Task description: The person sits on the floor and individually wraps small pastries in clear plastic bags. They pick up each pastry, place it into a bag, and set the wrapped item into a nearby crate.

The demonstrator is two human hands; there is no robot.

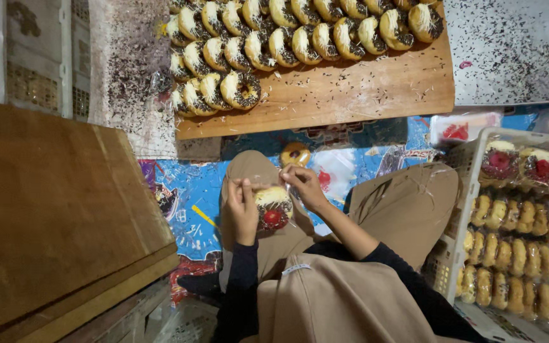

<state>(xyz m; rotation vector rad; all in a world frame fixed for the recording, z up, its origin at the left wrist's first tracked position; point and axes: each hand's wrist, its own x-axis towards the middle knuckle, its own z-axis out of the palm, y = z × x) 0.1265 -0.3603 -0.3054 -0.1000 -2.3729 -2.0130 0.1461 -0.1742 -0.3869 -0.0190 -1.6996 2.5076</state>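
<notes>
Over my lap, my left hand (243,208) and my right hand (304,186) together hold a doughnut (273,206) with pale topping and a red centre, wrapped in a clear plastic bag. The left hand grips its left side; the right hand pinches the bag's top edge. A plain glazed doughnut (295,153) lies on the mat just beyond my knee. A wooden board (363,89) ahead carries several rows of doughnuts with white icing and dark sprinkles (239,89).
A white plastic crate (462,190) at the right holds several bagged doughnuts. A large wooden board (52,209) leans at the left. A blue patterned mat (185,197) covers the floor, and sprinkles are scattered around the far board.
</notes>
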